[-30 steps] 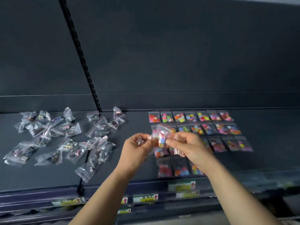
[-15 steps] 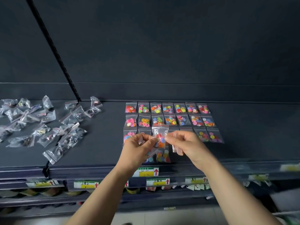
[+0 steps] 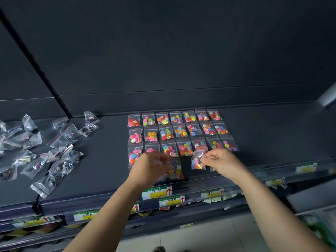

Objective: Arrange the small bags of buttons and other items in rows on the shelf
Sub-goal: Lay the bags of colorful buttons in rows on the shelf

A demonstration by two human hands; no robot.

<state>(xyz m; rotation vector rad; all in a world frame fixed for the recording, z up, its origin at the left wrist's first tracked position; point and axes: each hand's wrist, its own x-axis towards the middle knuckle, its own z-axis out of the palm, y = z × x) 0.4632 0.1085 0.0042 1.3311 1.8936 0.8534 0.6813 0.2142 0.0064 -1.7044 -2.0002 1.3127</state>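
Observation:
Small clear bags of coloured buttons [image 3: 180,131] lie in three full rows on the dark shelf [image 3: 109,160], and a fourth front row is begun with a bag [image 3: 176,172]. My right hand [image 3: 221,163] pinches one button bag [image 3: 197,160] by its top edge, just above the shelf beside a gap in the front row. My left hand [image 3: 151,167] hovers over the left end of the front row with fingers curled. It is blurred, and I cannot tell whether it holds a bag. It hides some bags under it.
A loose heap of clear bags [image 3: 54,155] with small dark items sprawls on the left part of the shelf. A black upright post [image 3: 36,66] runs diagonally at the left. Price labels [image 3: 157,192] line the shelf's front rail; lower shelves show below.
My hands have moved apart: before, both pinched one bag together; now the right hand alone holds it, farther right and lower. The view has shifted right and down.

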